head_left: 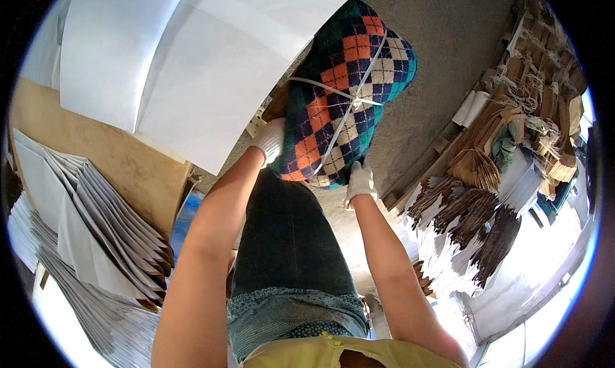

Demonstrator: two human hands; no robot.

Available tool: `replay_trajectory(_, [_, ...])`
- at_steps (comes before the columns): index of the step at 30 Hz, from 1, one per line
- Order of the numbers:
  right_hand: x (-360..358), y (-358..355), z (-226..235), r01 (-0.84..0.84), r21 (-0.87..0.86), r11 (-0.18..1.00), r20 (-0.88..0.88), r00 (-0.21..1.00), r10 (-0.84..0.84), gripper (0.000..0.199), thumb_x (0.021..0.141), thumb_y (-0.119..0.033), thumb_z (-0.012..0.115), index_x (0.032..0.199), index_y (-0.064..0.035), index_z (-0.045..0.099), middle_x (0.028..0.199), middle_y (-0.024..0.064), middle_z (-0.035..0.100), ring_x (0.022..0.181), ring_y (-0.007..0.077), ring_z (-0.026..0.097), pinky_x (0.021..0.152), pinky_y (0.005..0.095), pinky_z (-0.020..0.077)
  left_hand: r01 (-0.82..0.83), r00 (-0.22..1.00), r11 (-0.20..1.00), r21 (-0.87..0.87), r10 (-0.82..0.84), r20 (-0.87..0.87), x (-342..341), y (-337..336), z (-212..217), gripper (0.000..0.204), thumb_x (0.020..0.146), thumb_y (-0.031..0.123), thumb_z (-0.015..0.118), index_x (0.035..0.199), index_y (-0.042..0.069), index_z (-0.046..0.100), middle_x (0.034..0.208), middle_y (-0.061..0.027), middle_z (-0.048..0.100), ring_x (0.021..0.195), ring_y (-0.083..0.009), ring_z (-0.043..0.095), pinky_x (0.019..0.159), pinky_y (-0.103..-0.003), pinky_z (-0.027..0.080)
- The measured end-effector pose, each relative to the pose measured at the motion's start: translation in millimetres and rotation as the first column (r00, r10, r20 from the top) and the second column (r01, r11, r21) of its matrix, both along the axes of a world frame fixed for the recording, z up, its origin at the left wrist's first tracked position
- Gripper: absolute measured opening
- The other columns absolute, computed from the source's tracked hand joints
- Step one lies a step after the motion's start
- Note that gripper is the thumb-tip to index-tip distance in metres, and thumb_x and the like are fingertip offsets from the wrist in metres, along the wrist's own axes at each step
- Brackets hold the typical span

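Left hand (pixel 270 140) and right hand (pixel 360 181), gloved, grip checked cushion (pixel 346 86); left fingers hidden behind it, probably curled.

— Where does the view look from?

— From the person's head, facing steeply down along their own body; the forearms rise from the lower edge at six o'clock toward the centre.

— How near is it?

— Close. The left hand (pixel 270 140) and right hand (pixel 360 181) sit just above centre against a checked bundle (pixel 346 92).

— What fills the rim?

— White sheets (pixel 192 60) at eleven o'clock, fanned paper on the worktop (pixel 122 156) at nine, paper bags (pixel 474 220) at three. Edges bend outward, fisheye-style. It is one view only.
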State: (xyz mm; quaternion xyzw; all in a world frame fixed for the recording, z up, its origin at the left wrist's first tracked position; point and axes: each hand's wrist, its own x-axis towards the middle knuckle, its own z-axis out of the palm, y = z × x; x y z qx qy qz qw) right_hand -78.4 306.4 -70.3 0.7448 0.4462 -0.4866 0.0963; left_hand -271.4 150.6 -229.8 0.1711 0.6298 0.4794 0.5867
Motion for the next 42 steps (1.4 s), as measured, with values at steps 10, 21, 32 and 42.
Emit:
replay_trajectory(10, [19.3, 4.2, -1.7, -0.373, 0.208, 0.904, 0.316, 0.901, 0.298, 0.032, 0.094, -0.018, 0.056, 0.121, -0.0041, 0.064, 0.107, 0.0179, 0.070, 0.101, 0.0329, 0.067, 0.097, 0.0417, 0.0512, 0.068, 0.950, 0.946, -0.315, 0.036, 0.312, -53.0, 42.6, 186.9, 0.054, 0.105, 0.031, 0.052, 0.151, 0.003, 0.047, 0.142, -0.0202, 0.062, 0.130, -0.0331, 0.058, 0.111, -0.042, 0.045])
replay_trajectory(21, [-121.6, -15.2, 67.6, -0.709, 0.124, 0.694, 0.180, 0.704, 0.687, 0.050, 0.088, -0.033, 0.072, 0.122, 0.0022, 0.062, 0.108, 0.0267, 0.071, 0.105, 0.0451, 0.069, 0.096, 0.0488, 0.0527, 0.172, 0.634, 0.891, -0.419, -0.426, -0.646, 39.8, 35.0, 250.7, 0.025, 0.087, 0.017, 0.066, 0.104, 0.000, 0.069, 0.090, -0.0183, 0.069, 0.085, -0.0346, 0.070, 0.075, -0.046, 0.054])
replay_trajectory(32, [-33.4, 20.5, -14.8, -0.117, -0.198, 0.973, -0.381, 0.924, 0.033, 0.043, 0.102, -0.007, 0.061, 0.143, 0.0059, 0.054, 0.122, 0.0078, 0.067, 0.103, 0.0123, 0.067, 0.089, 0.0266, 0.0549, -0.105, 0.989, 0.869, -0.484, 0.039, -0.144, 19.3, 11.2, 169.6, 0.054, 0.094, 0.040, 0.063, 0.134, 0.004, 0.062, 0.121, -0.0209, 0.072, 0.114, -0.0360, 0.069, 0.100, -0.044, 0.052])
replay_trajectory(42, [-6.4, 30.1, -6.2, 0.021, -0.625, 0.781, -0.582, 0.655, -0.483, 0.056, 0.099, -0.009, 0.064, 0.149, 0.0030, 0.045, 0.123, 0.0037, 0.066, 0.107, 0.0147, 0.062, 0.093, 0.0337, 0.0496, 0.632, 0.746, 0.649, -0.423, -0.658, 0.104, -38.9, 59.8, 134.3, 0.030, 0.085, 0.023, 0.066, 0.097, -0.003, 0.073, 0.085, -0.0149, 0.072, 0.078, -0.0268, 0.068, 0.067, -0.042, 0.053])
